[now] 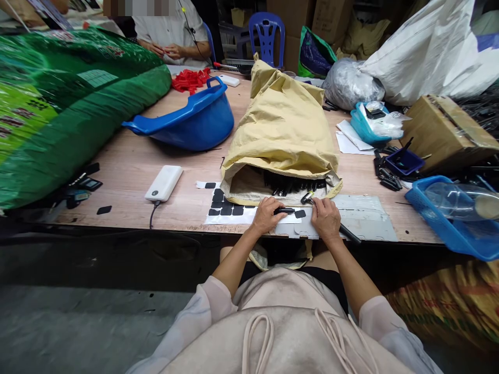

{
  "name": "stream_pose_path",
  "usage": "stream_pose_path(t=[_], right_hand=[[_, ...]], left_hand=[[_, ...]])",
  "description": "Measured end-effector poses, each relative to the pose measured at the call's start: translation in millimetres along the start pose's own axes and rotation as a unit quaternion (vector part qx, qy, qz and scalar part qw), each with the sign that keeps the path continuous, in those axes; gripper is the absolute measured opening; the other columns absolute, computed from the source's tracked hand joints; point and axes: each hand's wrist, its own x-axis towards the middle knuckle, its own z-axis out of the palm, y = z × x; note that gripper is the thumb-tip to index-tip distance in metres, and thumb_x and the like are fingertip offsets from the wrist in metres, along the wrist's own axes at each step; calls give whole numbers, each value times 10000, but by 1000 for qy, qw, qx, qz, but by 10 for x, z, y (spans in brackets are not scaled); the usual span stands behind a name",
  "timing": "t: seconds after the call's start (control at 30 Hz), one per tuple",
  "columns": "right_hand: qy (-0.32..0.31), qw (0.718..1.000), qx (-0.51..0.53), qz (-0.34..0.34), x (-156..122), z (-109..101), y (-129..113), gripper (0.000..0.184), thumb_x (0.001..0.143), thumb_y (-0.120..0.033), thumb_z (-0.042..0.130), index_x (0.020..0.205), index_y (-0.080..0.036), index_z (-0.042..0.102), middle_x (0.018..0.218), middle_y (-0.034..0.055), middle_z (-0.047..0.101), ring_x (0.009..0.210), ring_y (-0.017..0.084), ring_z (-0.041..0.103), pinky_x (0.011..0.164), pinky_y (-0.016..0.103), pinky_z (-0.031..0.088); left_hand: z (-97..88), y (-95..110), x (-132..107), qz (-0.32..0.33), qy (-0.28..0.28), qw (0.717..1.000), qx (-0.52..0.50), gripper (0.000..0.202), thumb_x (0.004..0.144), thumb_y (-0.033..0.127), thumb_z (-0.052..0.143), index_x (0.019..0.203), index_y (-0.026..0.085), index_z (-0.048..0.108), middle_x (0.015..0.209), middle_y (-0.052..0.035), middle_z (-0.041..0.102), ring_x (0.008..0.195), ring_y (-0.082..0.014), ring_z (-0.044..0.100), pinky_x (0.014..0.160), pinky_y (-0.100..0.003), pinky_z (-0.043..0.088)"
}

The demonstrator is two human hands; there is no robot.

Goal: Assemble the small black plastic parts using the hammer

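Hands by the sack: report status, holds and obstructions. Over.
Left hand holding black piece. Right hand gripping hammer. Sack close beyond both hands, open end toward them, might crowd the hammer.

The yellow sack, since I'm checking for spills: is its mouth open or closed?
Open: the yellow sack gapes at its near end, with dark pieces visible inside.

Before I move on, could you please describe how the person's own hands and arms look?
The left hand and right hand are bare, with no gloves. The forearms are uncovered too; loose, pale, thin-looking sleeves end near the elbows.
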Motion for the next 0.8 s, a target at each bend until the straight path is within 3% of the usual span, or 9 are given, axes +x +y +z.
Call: stream_pose_path(t=[0.8], right_hand=[[-1, 1000, 13, -2, 0, 16, 12, 312, 994, -229, 500, 1246, -200, 681, 1014, 104, 608, 946, 251, 485, 770, 351, 342]], left_hand=[[1, -5, 6, -7, 0, 1000, 3, 140, 874, 290, 798, 999, 239, 759, 963, -41, 693, 986, -255, 601, 934, -411, 484]])
